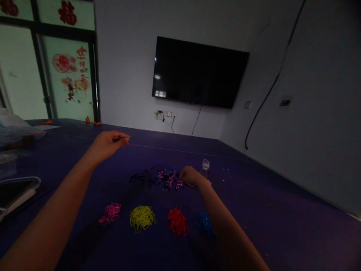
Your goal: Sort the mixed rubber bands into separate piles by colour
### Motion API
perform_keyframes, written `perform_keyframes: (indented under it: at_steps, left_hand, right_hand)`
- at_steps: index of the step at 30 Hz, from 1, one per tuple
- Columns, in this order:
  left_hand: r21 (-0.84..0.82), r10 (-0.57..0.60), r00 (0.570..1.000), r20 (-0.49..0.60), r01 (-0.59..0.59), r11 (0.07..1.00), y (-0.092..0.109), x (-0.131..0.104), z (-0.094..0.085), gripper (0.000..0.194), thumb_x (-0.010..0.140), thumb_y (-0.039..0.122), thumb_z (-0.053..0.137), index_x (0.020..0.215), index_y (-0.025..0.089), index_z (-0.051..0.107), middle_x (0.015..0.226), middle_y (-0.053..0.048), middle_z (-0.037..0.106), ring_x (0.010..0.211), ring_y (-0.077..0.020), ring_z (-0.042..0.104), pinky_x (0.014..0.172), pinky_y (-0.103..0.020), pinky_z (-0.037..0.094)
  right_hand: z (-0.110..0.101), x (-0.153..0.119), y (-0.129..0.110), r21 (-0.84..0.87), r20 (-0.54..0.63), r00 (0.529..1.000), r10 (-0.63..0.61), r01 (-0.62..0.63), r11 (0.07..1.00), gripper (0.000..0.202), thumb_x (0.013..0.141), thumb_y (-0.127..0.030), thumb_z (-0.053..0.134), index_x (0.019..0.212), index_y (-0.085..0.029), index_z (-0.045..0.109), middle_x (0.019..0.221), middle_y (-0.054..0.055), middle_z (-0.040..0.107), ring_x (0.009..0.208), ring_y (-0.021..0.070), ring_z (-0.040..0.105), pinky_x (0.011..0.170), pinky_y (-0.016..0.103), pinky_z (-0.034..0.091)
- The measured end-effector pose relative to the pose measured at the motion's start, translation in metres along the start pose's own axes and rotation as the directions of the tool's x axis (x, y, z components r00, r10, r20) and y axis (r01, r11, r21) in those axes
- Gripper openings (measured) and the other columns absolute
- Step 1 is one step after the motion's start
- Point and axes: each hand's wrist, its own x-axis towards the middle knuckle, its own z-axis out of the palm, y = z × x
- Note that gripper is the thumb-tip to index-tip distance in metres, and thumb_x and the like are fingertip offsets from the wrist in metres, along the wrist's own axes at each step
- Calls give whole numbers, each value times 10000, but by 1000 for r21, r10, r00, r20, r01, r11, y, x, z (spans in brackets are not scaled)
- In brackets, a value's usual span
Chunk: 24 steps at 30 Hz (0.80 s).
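Note:
My left hand [113, 142] is raised over the purple surface, its thumb and fingertips pressed together; anything between them is too small to make out. My right hand [189, 174] reaches down at the right side of a scattered pile of black and pink bands [169, 180], fingers bent together, the fingertips' contents hidden. Nearer to me lie separate heaps: pink bands [111, 213], yellow bands [142, 218], red bands [177, 222] and blue bands [205, 225], the blue ones beside my right forearm.
A clear plastic container [205, 165] stands just beyond my right hand. At the left edge are a dark device with a pale rim [19, 194] and clear plastic bags [14, 130]. Small orange objects [97, 123] lie at the far edge. White specks dot the right side.

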Motion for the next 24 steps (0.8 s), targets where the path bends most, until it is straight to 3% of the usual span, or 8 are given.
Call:
perform_keyframes:
  at_steps: [6, 11, 18, 24]
  left_hand:
    - [72, -12, 1000, -12, 12, 997, -6, 2, -15, 235, 750, 287, 567, 850, 100, 669, 733, -34, 693, 673, -143, 613, 690, -274, 468]
    - [113, 24, 1000, 3, -24, 993, -4, 0, -11, 264, 750, 309, 546, 857, 103, 670, 747, -45, 693, 694, -149, 625, 697, -277, 469]
    - [140, 74, 996, 43, -80, 987, 4, -4, 4, 278, 727, 402, 524, 779, 171, 670, 698, -34, 697, 650, -158, 639, 663, -286, 489]
    - [176, 100, 994, 53, -108, 979, 10, -6, 10, 303, 731, 432, 511, 753, 176, 671, 709, -36, 703, 676, -171, 647, 655, -280, 487]
  right_hand:
    - [25, 17, -1, -28, 44, 998, 52, -51, 998, 275, 559, -30, 641, 803, -122, 729, 768, 81, 714, 642, 144, 642, 464, 140, 371]
    - [34, 20, -2, -8, 45, 999, 3, -3, 1000, 269, 627, -19, 545, 810, -98, 725, 778, 101, 713, 682, 144, 654, 461, 133, 363]
    - [26, 22, -9, 12, -39, 997, -68, 68, 998, 272, 598, -15, 542, 769, -100, 736, 765, 95, 716, 728, 161, 649, 550, 153, 399]
    - [14, 19, -14, 78, -115, 990, -80, 89, 993, 326, 609, -34, 548, 861, -123, 734, 839, 71, 720, 788, 155, 641, 612, 155, 418]
